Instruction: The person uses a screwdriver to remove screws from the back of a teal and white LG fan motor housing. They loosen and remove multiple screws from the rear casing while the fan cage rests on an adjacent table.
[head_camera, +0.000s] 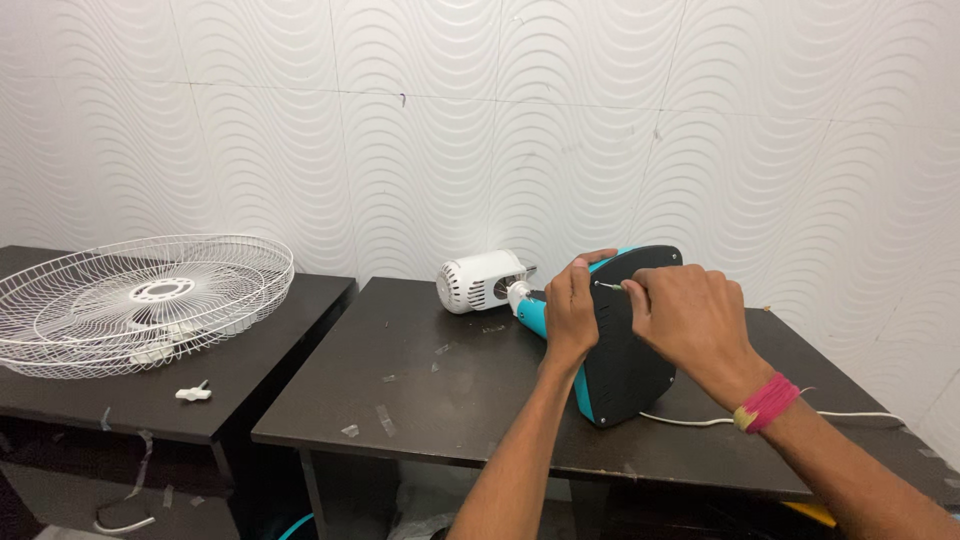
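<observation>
A fan lies on its side on a dark table (430, 400). Its round base (625, 365), black underneath with a teal rim, stands on edge facing me. The white motor housing (478, 280) points left behind it. My left hand (572, 305) grips the upper left edge of the base. My right hand (690, 318) pinches a small metal screw or tool tip (608, 286) against the black underside near its top. A pink thread band (768, 401) circles my right wrist.
On a second dark table (250, 370) at the left rest white wire fan guards (140, 300) and a small white plastic knob (194, 392). A white power cord (800, 417) runs right from the base. Behind stands a white wavy-patterned wall (500, 120).
</observation>
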